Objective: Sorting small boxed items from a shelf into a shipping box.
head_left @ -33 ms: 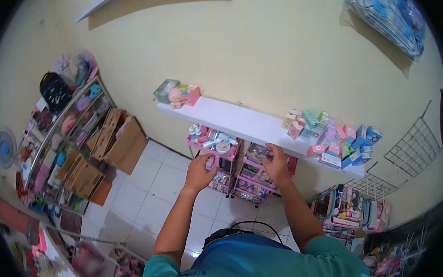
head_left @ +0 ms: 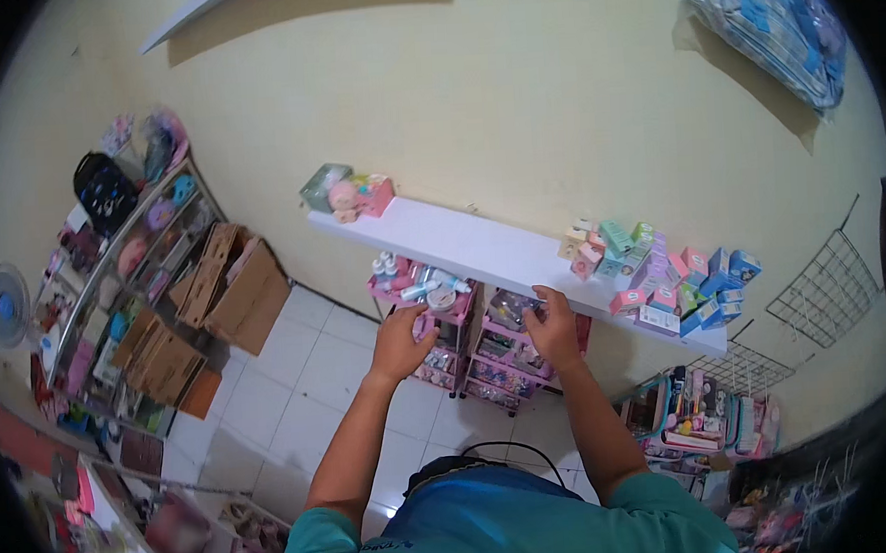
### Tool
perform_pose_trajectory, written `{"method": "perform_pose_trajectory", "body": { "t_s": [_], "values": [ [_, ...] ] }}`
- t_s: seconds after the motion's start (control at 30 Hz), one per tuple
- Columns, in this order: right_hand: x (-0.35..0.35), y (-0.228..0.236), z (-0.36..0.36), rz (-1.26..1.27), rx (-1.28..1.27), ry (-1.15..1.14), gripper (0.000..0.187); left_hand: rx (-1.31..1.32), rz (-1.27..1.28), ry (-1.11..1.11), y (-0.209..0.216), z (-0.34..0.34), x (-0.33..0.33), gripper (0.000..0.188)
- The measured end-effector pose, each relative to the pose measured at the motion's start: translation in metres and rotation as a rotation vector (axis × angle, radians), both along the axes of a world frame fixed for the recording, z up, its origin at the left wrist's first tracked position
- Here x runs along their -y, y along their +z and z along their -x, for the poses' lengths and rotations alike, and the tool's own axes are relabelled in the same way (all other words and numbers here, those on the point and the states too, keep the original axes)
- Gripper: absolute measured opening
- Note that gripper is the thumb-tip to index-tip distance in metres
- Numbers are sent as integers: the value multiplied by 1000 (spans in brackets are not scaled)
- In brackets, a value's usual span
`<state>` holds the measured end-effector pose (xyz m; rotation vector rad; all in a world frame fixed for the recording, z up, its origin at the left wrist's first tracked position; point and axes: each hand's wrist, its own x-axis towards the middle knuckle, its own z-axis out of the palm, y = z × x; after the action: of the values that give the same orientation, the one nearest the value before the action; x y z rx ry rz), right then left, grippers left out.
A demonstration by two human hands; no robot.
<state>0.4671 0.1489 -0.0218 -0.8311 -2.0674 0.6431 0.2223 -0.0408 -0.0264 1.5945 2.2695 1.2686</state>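
Observation:
A long white wall shelf (head_left: 461,240) runs across the middle of the head view. Both my arms reach up to its front edge. My left hand (head_left: 401,341) is under the shelf, by a pink trolley (head_left: 427,307) full of small bottles and jars, fingers curled. My right hand (head_left: 551,323) touches the shelf's underside near a second pink trolley (head_left: 512,358). On the shelf's left end sit a green box and pink items (head_left: 348,193). A pile of small pastel boxes (head_left: 658,270) covers its right end. Whether either hand grips anything is unclear.
Open cardboard boxes (head_left: 228,288) stand on the white tiled floor at left, beside a metal rack (head_left: 123,283) of goods and a small fan (head_left: 6,304). A wire grid (head_left: 825,297) hangs on the wall at right, above baskets of stationery (head_left: 686,414). Plastic-wrapped packs (head_left: 770,19) hang top right.

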Motion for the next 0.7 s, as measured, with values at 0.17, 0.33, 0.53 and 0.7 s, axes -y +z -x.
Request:
{"method": "perform_pose_trajectory", "body": {
  "t_s": [0.17, 0.33, 0.53, 0.7],
  "values": [
    [-28, 15, -12, -26, -111, -299, 43, -40, -100, -147, 15, -6, -79, 47],
    [-50, 42, -20, -77, -105, -423, 52, -30, -145, -290, 22, -17, -155, 46],
    [-75, 41, -20, -46, -10, -542, 55, 61, -134, -471, 22, -32, -241, 49],
    [-80, 40, -19, -46, 14, -614, 49, 101, -33, -575, 34, -50, -282, 55]
  ]
}}
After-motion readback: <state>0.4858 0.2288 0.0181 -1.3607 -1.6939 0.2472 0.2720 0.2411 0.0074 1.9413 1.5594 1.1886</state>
